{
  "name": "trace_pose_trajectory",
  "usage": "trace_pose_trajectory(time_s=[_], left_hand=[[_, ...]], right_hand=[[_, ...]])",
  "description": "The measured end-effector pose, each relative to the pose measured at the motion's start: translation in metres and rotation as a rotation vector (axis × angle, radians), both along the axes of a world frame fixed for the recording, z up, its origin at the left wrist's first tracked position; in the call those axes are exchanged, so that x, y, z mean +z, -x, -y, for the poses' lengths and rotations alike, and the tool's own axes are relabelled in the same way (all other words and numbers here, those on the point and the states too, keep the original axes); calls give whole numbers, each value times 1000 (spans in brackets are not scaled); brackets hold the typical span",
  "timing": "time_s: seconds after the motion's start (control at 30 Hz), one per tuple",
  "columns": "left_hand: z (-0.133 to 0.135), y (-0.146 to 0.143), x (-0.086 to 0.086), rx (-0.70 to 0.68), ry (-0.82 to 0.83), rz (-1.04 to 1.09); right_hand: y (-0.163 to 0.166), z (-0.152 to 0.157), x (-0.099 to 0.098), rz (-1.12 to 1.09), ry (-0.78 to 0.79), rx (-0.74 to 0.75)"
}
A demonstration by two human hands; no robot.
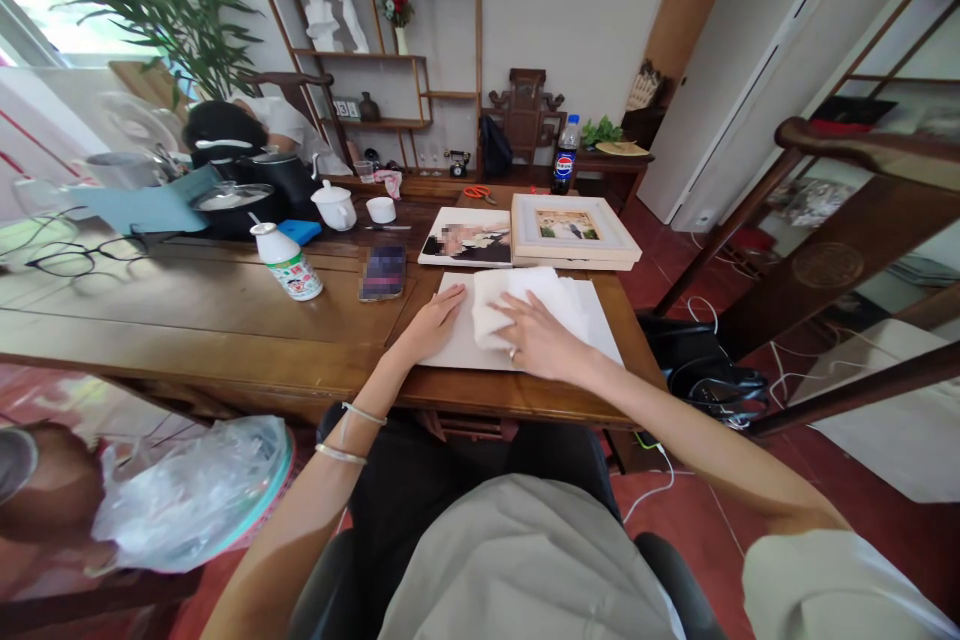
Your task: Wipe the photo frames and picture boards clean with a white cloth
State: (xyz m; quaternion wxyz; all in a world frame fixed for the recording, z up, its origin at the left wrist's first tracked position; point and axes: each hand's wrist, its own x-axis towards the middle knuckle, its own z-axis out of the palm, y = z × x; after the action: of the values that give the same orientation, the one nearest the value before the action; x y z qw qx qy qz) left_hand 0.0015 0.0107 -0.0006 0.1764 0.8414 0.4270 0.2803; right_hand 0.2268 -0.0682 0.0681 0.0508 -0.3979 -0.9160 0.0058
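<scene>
In the head view, my left hand [439, 322] lies flat with its fingers stretched out on the left part of a flat white sheet or board [450, 352] at the table's front edge. My right hand [541, 335], with a ring on one finger, rests on a soft-looking white piece [489, 315], paper or cloth; I cannot tell which. Its fingers are spread over that piece, and the thumb is hard to make out. More white sheets [579, 305] lie under and right of it. Just behind are a photo print or album [466, 238] and a cream box-like picture frame [626, 245].
A phone [382, 273], a white bottle [289, 265], a teapot [334, 208] and a small cup [381, 210] stand to the left. Orange-handled scissors [478, 192] and a cola bottle [565, 160] are behind. Another person [292, 125] sits across the table. Eyeglasses [67, 260] lie far left.
</scene>
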Motion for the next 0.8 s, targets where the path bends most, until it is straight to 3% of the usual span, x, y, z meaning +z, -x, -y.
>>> trace_pose_trajectory(time_s=[0.13, 0.23, 0.3, 0.5, 0.6, 0.7, 0.8], left_hand=[[-1, 1, -1, -9, -10, 4], [-1, 2, -2, -13, -19, -1], [-1, 1, -2, -9, -19, 4], [-2, 0, -1, -11, 17, 29], [-2, 0, 0, -21, 9, 30], [1, 0, 2, -36, 6, 41], [4, 1, 5, -43, 7, 53]], right_hand=[[20, 60, -2, 38, 16, 29], [25, 68, -2, 28, 38, 65], [24, 52, -1, -19, 42, 35], [21, -35, 0, -46, -11, -125], [29, -52, -3, -5, -43, -194], [43, -30, -9, 33, -80, -193], [56, 19, -15, 28, -127, -106]])
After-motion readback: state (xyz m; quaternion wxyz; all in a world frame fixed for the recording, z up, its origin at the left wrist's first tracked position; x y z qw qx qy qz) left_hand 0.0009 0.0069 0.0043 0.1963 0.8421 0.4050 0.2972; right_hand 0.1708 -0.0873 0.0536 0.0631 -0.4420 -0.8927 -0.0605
